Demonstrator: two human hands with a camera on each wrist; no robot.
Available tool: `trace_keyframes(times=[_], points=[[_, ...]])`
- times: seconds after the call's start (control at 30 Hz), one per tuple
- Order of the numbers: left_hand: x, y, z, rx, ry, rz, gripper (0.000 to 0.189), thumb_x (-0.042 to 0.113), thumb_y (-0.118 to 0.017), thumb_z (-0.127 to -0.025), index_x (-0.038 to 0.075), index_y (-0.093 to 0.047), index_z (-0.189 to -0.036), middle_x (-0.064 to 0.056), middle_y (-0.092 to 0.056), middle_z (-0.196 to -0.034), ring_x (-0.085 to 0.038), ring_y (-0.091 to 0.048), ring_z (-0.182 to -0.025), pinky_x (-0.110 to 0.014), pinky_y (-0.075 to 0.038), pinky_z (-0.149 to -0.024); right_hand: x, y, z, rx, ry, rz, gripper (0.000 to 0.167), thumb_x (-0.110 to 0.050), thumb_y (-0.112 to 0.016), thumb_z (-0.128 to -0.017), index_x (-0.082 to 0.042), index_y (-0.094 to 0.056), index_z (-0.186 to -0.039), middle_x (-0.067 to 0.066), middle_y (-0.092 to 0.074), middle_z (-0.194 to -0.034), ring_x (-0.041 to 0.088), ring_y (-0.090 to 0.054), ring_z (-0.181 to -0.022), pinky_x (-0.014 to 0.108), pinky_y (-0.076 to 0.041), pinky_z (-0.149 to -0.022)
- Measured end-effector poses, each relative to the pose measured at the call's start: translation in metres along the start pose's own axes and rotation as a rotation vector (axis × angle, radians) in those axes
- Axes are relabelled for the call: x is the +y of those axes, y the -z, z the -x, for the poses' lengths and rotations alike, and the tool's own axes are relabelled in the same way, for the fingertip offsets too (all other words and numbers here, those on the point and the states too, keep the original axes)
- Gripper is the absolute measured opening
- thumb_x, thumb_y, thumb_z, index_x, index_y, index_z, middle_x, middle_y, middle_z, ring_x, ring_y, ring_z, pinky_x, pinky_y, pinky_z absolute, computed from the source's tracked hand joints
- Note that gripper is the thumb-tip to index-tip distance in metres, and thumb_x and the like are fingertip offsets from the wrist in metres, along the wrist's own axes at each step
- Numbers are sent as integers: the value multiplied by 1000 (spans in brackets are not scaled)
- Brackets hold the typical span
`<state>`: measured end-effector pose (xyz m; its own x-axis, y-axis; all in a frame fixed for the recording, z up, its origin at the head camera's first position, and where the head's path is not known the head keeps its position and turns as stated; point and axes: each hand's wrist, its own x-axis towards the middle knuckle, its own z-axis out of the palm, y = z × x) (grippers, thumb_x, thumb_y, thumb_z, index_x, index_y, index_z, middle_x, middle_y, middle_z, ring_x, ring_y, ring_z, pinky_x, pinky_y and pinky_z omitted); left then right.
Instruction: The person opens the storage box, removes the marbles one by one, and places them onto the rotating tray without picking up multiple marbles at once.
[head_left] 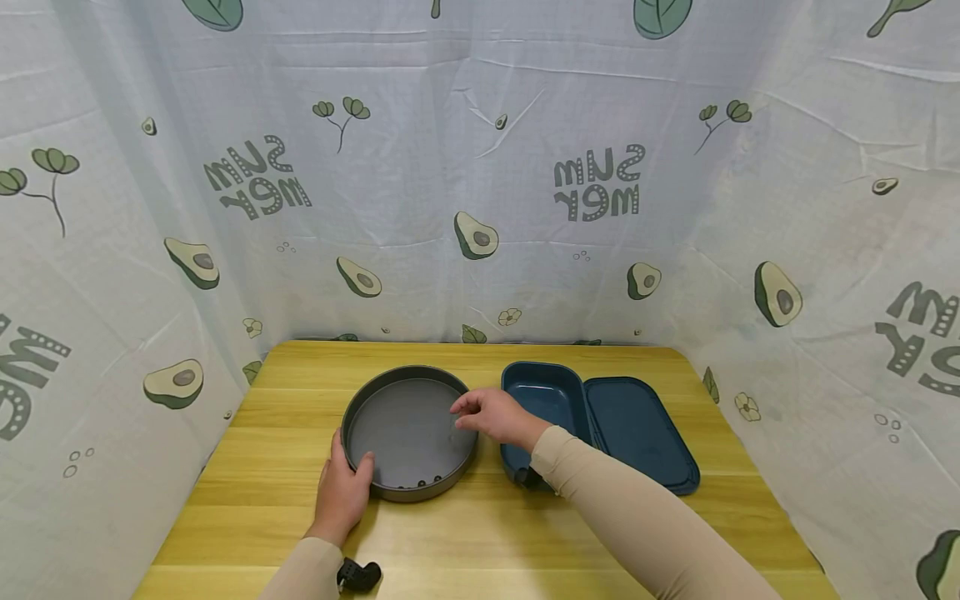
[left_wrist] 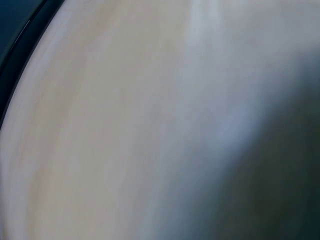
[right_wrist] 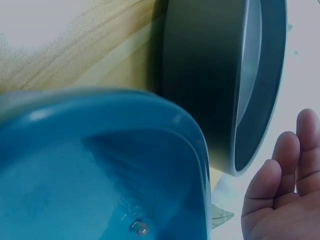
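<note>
A round dark grey pan stands on the table, with several small dark balls along its near inner edge. My left hand grips the pan's left side, its thumb over the rim and its fingers along the outer wall. Above the pan's right rim hovers my right hand, fingers loosely bent and thumb apart from them; I see nothing between them. Below the right forearm is a blue rectangular container. A small round ball lies inside that container in the right wrist view.
A flat dark blue lid lies against the container's right side on the wooden table. A black strap-like piece shows by the left wrist. Patterned white curtains surround the table. The left wrist view is mostly a blurred pale surface.
</note>
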<state>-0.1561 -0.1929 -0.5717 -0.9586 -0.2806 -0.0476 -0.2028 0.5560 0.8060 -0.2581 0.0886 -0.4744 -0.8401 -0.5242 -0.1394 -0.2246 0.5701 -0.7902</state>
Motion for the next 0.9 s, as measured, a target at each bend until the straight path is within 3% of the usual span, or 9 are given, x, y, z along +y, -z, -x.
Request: trace_keyframes(times=[0.27,0.53,0.73,0.9], points=[[0,0,0,2,0,2,83,36,-52,-109,7,-5,-170,-31,-31,-167,-55,-35,-149,-70,-33,-119,16,15,-2,114,-65,-20,25,-16,-71,-101,-8,-76,-124,2,-73,-104,15,-63,-91,33,-55,-80],[0,0,-1,-2,1,4,83,36,-52,-109,7,-4,-170,-30,-29,-168,-56,-34,-149,-71,-32,-119,52,37,-5,240,-114,80,31,-16,-70,-101,-4,-72,-129,6,-73,-105,20,-67,-94,41,-59,-85],[-1,-1,-1,5,-1,12,82,34,-53,-109,7,-6,-170,-30,-30,-168,-55,-35,-149,-70,-32,-120,72,45,-4,240,-208,157,29,-16,-72,-100,-7,-74,-127,7,-73,-107,21,-67,-95,42,-59,-86],[0,-1,-1,4,-5,11,82,35,-52,-109,7,-5,-170,-30,-30,-168,-55,-35,-149,-71,-33,-119,79,46,-6,217,-241,219,29,-13,-74,-98,-5,-74,-126,8,-75,-107,21,-69,-93,42,-60,-86]])
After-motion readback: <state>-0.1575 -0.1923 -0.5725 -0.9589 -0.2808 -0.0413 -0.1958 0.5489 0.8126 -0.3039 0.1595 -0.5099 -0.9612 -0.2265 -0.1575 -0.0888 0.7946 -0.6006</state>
